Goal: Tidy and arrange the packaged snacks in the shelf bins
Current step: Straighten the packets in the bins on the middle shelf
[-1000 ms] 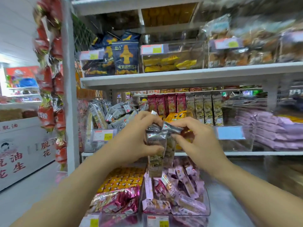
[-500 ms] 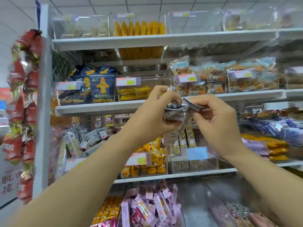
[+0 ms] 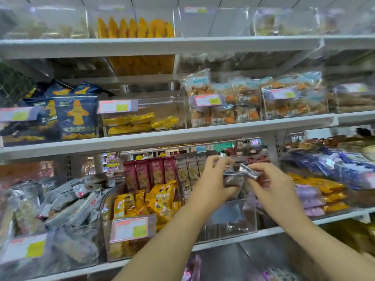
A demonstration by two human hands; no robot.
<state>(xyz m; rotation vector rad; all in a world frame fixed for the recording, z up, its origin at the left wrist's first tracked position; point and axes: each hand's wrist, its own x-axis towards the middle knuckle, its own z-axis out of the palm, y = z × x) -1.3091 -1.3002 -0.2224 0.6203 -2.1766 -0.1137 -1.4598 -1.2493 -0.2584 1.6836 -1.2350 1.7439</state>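
Note:
Both my hands hold a small bunch of silver-and-brown snack packets (image 3: 236, 176) in front of the middle shelf. My left hand (image 3: 211, 183) grips the bunch from the left, fingers curled round it. My right hand (image 3: 272, 185) pinches the top end of one packet (image 3: 250, 171) between thumb and fingers. Just below and behind the packets stands a clear plastic bin (image 3: 227, 220) with a bluish label, holding a few dark packets at its bottom. Upright maroon packets (image 3: 150, 173) and brown ones (image 3: 188, 169) stand at the back of the neighbouring bins.
Left of my hands, a bin of yellow packets (image 3: 154, 199) and a bin of grey packets (image 3: 67, 201). Purple and orange packets (image 3: 318, 193) lie to the right. The shelf above carries dark blue bags (image 3: 77, 116), yellow packets (image 3: 142, 122) and clear bagged pastries (image 3: 227, 102).
My view has swung right and down a little, so my hands with the packets now sit lower, in front of the middle shelf's bin. Both hands keep their hold.

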